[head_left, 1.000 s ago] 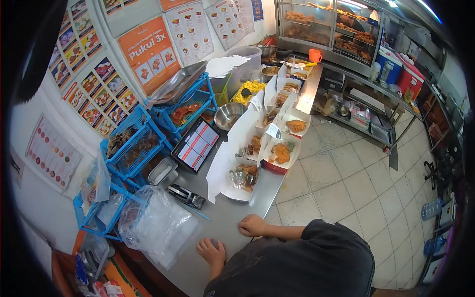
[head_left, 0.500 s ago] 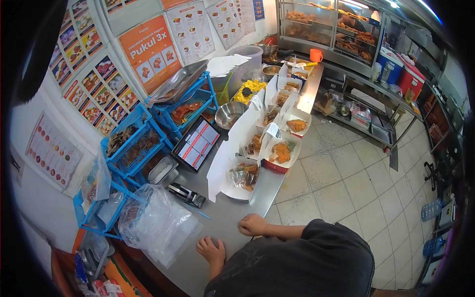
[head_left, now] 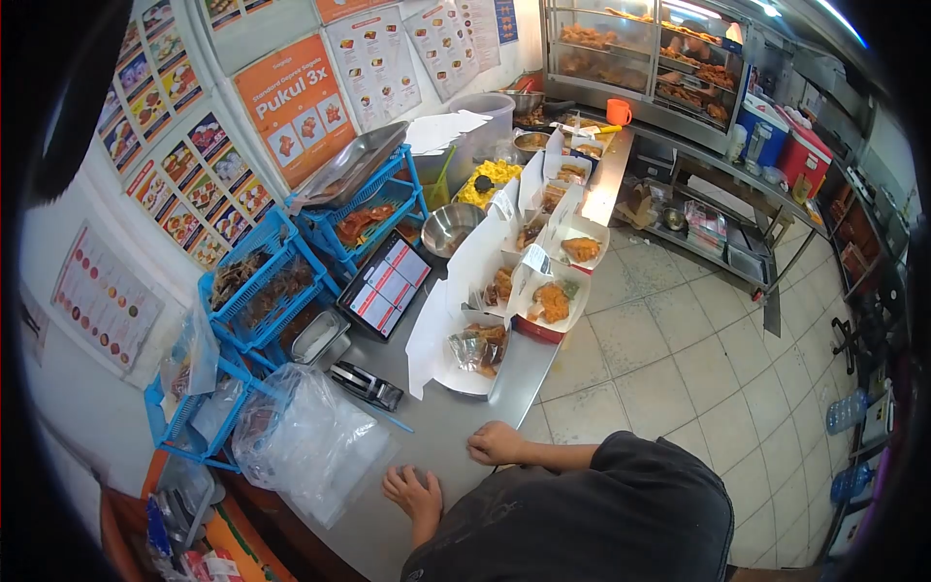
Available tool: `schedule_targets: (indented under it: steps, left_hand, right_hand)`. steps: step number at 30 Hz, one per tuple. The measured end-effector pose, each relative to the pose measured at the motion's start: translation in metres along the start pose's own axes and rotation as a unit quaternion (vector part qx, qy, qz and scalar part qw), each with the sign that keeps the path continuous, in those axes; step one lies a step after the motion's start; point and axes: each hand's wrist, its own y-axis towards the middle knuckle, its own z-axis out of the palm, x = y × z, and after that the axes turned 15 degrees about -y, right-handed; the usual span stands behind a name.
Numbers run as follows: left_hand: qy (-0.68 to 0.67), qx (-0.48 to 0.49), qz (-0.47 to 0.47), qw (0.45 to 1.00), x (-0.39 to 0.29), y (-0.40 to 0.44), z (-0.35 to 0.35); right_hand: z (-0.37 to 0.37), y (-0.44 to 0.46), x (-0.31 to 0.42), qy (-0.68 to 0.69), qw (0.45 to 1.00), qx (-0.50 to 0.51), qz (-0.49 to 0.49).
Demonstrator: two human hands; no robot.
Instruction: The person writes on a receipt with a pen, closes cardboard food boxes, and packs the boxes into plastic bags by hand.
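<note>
My left hand [head_left: 415,496] lies on the metal counter [head_left: 456,427] with its fingers spread, holding nothing, just right of a clear plastic bag stack [head_left: 315,441]. By the counter's edge rests my right hand [head_left: 497,443], its fingers curled into a loose fist with nothing seen in it. Beyond it is an open white box [head_left: 433,349] with fried chicken [head_left: 490,339] and a small clear packet inside. A red-sided box [head_left: 538,333] beside it holds another piece of chicken [head_left: 554,302]. A black stapler-like device [head_left: 366,385] and a blue stick [head_left: 393,419] lie nearby.
A tablet [head_left: 385,284] stands before blue baskets [head_left: 257,310] on the left. Several more open boxes line the counter towards an orange mug [head_left: 619,112]. A glass cabinet [head_left: 645,58] with fried food stands at the back. Tiled floor [head_left: 669,349] lies to the right.
The fingers of my left hand have shifted slightly and spread on the counter. My right hand and the boxes stay where they were.
</note>
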Motion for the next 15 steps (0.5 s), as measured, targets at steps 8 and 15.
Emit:
schedule_targets:
  steps: [8,15]
  left_hand:
    - [-0.091,-0.003,-0.032,0.995,0.015,-0.007,0.011]
    - [-0.058,0.008,-0.015,0.998,0.01,-0.003,0.007]
  right_hand:
    - [0.0,0.001,0.001,0.001,1.0,-0.004,0.002]
    - [0.001,0.0,0.001,-0.008,1.0,-0.003,0.005]
